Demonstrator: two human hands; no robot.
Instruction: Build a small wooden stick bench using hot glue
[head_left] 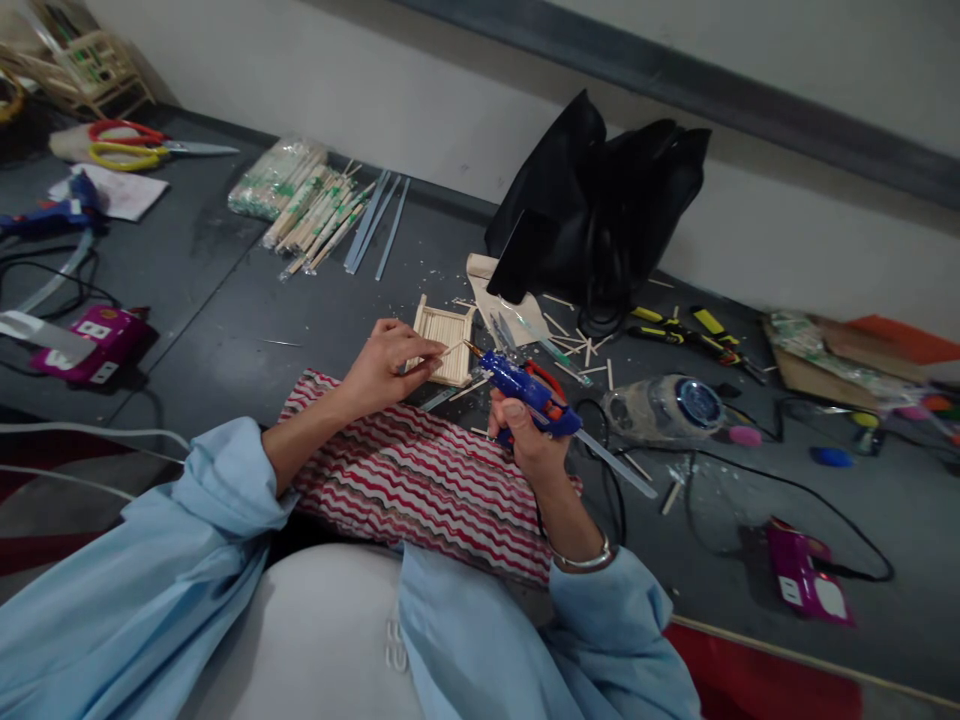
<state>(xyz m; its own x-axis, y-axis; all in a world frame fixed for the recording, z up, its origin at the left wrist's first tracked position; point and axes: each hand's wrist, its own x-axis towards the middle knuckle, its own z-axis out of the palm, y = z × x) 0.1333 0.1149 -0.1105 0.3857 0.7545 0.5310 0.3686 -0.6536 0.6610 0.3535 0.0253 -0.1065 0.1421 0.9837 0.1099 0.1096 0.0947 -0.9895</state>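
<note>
In my right hand [525,432] is a blue hot glue gun [517,383], its nozzle pointing up and left. A clear glue stick [619,465] juts from its rear. My left hand [394,362] pinches a thin wooden stick [453,350], whose tip is close to the nozzle; whether they touch I cannot tell. Just behind the fingers lies a small frame of wooden sticks [442,328] on the dark table, partly hidden by my left hand. A striped red and white cloth [420,480] lies under my forearms.
Loose stick pieces [589,345] lie around a black bag [600,210]. Wrapped stick bundles [319,215] and scissors [142,145] are at the back left. A plastic jar [660,408], yellow-black cutters [686,335] and a purple power box [806,575] with its cord are on the right.
</note>
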